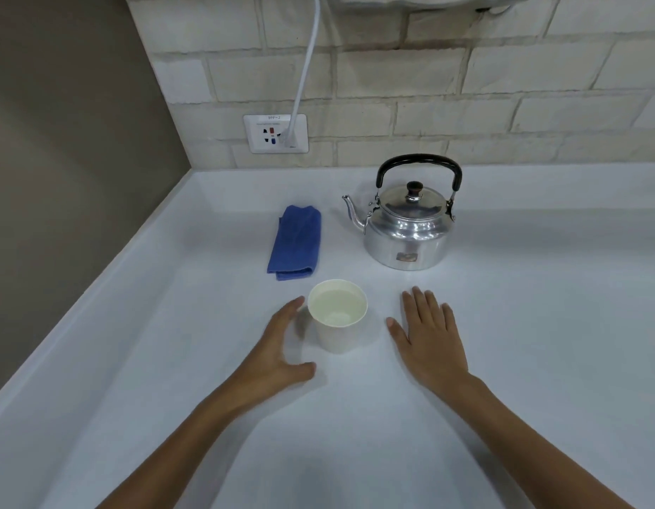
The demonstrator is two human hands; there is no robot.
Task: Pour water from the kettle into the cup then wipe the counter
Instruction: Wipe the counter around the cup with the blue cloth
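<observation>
- The white paper cup [337,317] is standing upright on the white surface [539,325], sitting between the 2 hands and holding clear water close to its rim.
- The left hand [281,347] is curving around the cup's left side with fingers and thumb spread wide, gripping nothing; whether its fingertips are touching the cup wall is hard to tell, though a thin gap seems to be showing.
- The right hand [427,336] is lying flat, palm down, fingers spread and empty, just to the right of the cup and clear of it.
- The kettle [406,229] is standing upright behind the right hand, well apart from it, with its spout pointing left.
- It is showing a rounded, shiny metal body, a domed lid with a dark knob, and a black arched handle raised overhead.
- The folded blue cloth [295,242] is lying behind the cup and left of the kettle, looking soft and slightly ribbed.
- The surface is appearing smooth and matte, meeting a pale brick-patterned wall [465,86] at the back.
</observation>
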